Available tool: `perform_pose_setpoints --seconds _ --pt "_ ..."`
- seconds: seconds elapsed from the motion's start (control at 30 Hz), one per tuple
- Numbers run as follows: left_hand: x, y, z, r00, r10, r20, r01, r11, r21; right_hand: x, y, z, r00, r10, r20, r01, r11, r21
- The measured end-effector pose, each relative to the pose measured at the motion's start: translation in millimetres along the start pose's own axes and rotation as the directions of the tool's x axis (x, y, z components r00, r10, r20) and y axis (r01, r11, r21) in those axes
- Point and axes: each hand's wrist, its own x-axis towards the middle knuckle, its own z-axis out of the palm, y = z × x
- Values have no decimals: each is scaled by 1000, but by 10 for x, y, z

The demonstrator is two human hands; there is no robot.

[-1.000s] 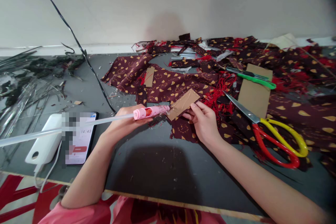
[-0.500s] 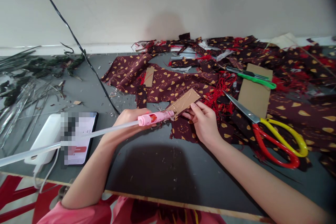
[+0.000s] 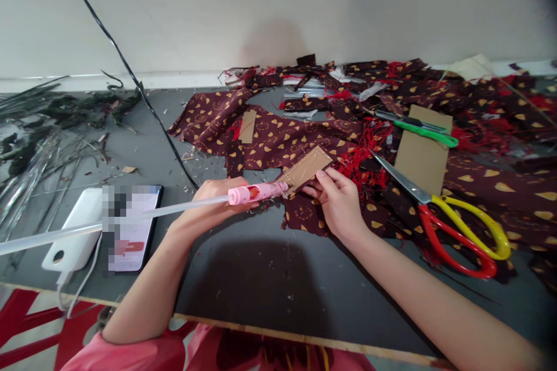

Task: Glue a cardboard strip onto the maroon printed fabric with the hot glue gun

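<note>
My left hand (image 3: 209, 206) is closed around a pink glue gun (image 3: 256, 191) with a long clear glue stick (image 3: 108, 223) trailing out to the left. Its tip touches the near left corner of a small brown cardboard strip (image 3: 307, 167). My right hand (image 3: 337, 200) pinches that strip from the right, fingers curled over its near edge. Under the strip lies a piece of dark red fabric with gold leaf prints (image 3: 304, 214).
Large red-and-yellow scissors (image 3: 452, 220) lie right of my right hand; green-handled scissors (image 3: 420, 130) and a bigger cardboard piece (image 3: 422, 153) sit behind. Fabric scraps (image 3: 270, 136) and red thread (image 3: 363, 153) cover the back. A phone (image 3: 133, 229) and white power bank (image 3: 73, 235) rest at left, near a black cable (image 3: 143, 98).
The glue gun's tip has slid a little to the right along the cardboard strip's near edge. My right hand and the strip have stayed put.
</note>
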Motion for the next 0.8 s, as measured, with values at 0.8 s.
perform_pose_setpoints --seconds 0.8 --pt "-30 10 -42 998 50 32 -44 983 -176 0 12 -3 1000 18 20 -18 999 -32"
